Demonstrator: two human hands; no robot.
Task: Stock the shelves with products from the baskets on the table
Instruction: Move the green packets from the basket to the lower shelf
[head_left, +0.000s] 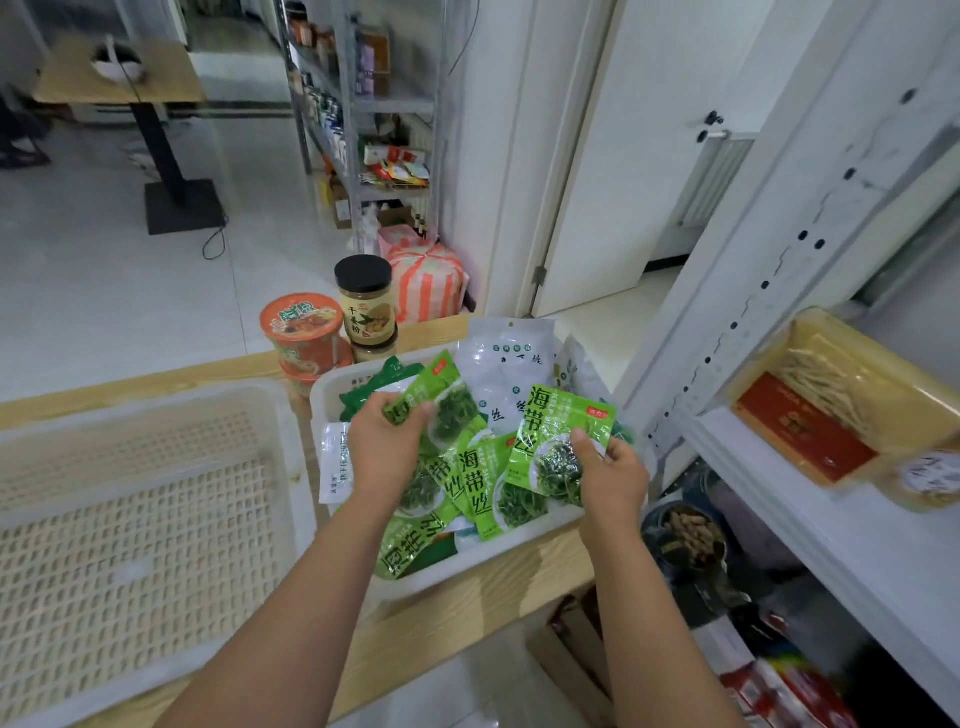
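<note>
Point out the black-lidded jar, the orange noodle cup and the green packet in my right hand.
Black-lidded jar (366, 317), head view, label.
Orange noodle cup (306, 347), head view, side wall.
Green packet (553, 428) in right hand (615, 470), head view, printed front.

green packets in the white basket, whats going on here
A person is picking light green plastic seaweed packets out of a white plastic basket on the pale wooden table. The left hand pinches one packet, the right hand holds a second packet. More lie in the basket; neither held one is on the white shelf yet.
</note>
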